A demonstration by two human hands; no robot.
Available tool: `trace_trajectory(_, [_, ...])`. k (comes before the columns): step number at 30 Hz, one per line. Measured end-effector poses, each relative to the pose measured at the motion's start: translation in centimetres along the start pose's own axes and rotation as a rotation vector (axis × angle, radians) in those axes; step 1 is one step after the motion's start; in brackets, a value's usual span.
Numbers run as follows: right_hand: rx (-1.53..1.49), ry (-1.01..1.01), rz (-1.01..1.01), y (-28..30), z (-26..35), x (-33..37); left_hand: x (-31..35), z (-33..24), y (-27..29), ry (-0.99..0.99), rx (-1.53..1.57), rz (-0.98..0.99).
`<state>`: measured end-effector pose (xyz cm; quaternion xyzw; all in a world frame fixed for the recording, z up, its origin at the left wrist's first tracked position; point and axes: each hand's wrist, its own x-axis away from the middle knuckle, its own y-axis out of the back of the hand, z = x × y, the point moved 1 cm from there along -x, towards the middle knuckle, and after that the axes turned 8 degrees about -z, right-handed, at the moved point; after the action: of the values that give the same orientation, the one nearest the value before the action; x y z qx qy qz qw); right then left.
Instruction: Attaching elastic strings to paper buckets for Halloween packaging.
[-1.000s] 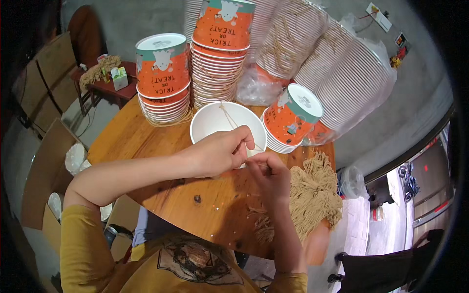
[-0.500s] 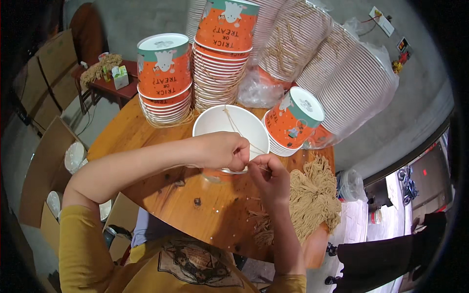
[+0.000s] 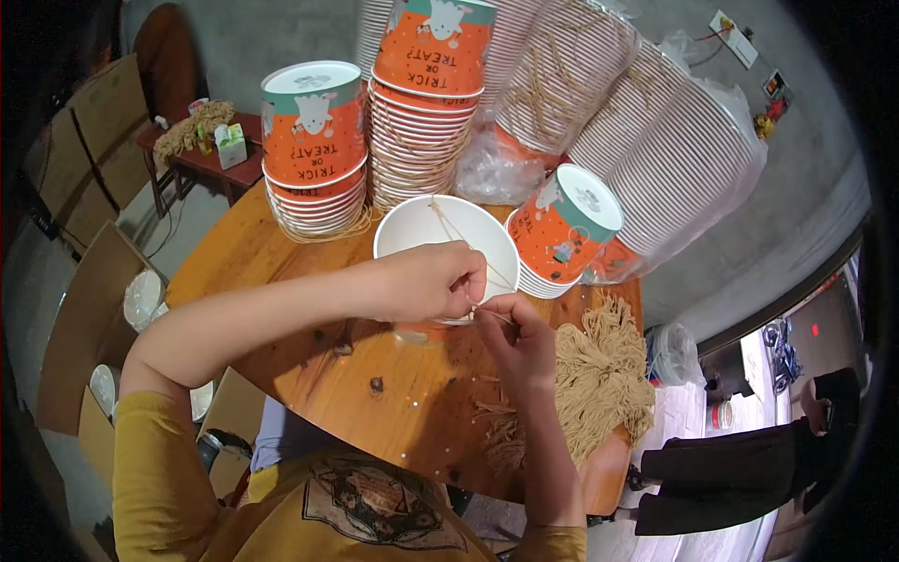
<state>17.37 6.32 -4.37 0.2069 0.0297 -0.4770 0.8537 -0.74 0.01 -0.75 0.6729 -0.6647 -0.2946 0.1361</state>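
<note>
An orange paper bucket stands mouth up on the table, its white inside toward me. A thin tan cord runs across its mouth from the far rim to my hands at the near right rim. My left hand is closed in a pinch on the cord. Close beside it, my right hand pinches the cord too, with a short length showing between thumb and fingers. The fingertips nearly meet; whether there is a knot between them is too small to make out.
A bundle of tan cords lies right of my right hand on the wooden table. Upside-down bucket stacks stand behind, with a shorter stack at right and plastic-wrapped stacks beyond. Someone in dark trousers stands at far right.
My left fingers have lifted slightly and turned, showing more of the pinched cord. The bucket has shifted a little right. The person at far right has moved.
</note>
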Motion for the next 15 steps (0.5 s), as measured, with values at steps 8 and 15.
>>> trace_trajectory(8, [0.021,0.024,-0.035,0.08,-0.84,-0.07,0.30,-0.88,-0.04,0.180,0.041,0.078])
trace_trajectory(15, [0.000,0.055,-0.056,-0.01,-0.83,0.19,0.13,-0.95,-0.03,0.257,0.020,0.103])
